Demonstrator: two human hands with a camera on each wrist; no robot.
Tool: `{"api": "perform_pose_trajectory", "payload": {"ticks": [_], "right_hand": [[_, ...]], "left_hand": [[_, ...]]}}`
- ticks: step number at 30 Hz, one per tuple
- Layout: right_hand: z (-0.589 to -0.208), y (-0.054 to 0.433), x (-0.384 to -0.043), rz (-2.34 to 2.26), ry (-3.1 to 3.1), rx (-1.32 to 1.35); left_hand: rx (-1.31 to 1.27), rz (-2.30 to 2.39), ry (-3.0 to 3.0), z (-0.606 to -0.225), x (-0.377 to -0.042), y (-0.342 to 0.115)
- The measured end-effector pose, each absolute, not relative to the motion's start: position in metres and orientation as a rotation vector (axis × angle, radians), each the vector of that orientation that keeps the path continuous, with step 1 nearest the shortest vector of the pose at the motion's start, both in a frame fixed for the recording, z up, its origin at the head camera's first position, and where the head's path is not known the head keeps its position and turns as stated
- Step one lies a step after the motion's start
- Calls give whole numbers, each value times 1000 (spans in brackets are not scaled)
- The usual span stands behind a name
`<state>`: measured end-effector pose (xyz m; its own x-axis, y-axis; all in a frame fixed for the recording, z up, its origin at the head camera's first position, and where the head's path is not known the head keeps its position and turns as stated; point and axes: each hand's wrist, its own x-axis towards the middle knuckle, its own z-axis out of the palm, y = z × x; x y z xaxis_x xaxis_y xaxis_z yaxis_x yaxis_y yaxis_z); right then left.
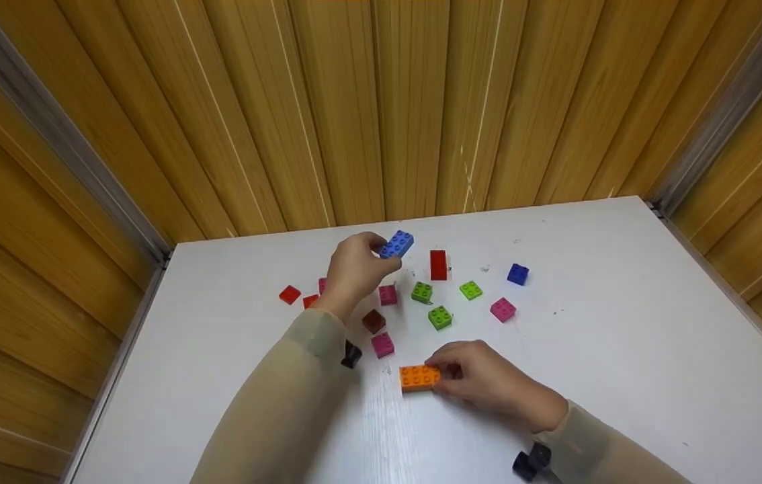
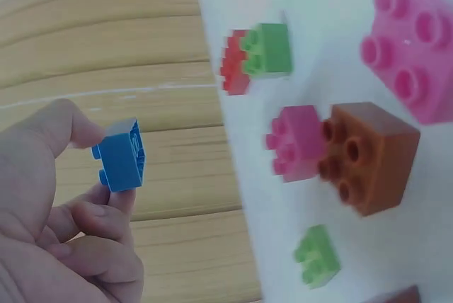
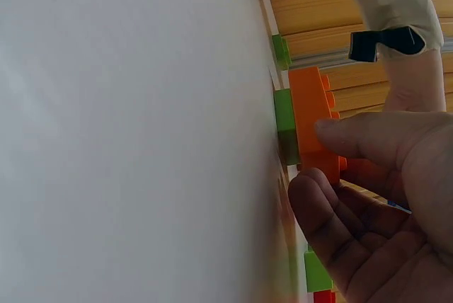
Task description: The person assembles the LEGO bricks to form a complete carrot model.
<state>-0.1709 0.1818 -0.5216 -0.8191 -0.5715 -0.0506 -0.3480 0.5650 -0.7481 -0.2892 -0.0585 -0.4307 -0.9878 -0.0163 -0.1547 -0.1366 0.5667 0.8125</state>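
Observation:
Between thumb and fingers, my left hand (image 1: 359,269) pinches a light blue building brick (image 1: 397,244), raised toward the back of the table with its studs showing. The left wrist view shows the same brick (image 2: 122,156) side-on at the fingertips. Nearer the front, my right hand (image 1: 485,376) grips the right end of an orange eight-stud brick (image 1: 418,378), studs up, low over the table. In the right wrist view, the thumb lies along the orange brick (image 3: 311,115). Closest to the left forearm are a brown brick (image 1: 373,321) and a pink brick (image 1: 383,345).
Several loose bricks lie on the white table (image 1: 623,323): a red one (image 1: 438,265), green ones (image 1: 440,317), a dark blue one (image 1: 517,273), a pink one (image 1: 503,309) and, left, a flat red one (image 1: 289,294). Wood-look panels (image 1: 354,107) enclose the back and sides.

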Motion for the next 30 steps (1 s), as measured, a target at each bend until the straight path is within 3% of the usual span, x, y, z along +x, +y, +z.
{"api": "perform_pose_trajectory", "payload": {"ticks": [17,30], "right_hand": [[-523,187,-175,-1158,2464,-713],[-525,188,-175,-1235,2434,-700]], "left_hand": [[196,1374,2713,-436,-200,-94],[319,1392,2756,-450,-159,-113]]}}
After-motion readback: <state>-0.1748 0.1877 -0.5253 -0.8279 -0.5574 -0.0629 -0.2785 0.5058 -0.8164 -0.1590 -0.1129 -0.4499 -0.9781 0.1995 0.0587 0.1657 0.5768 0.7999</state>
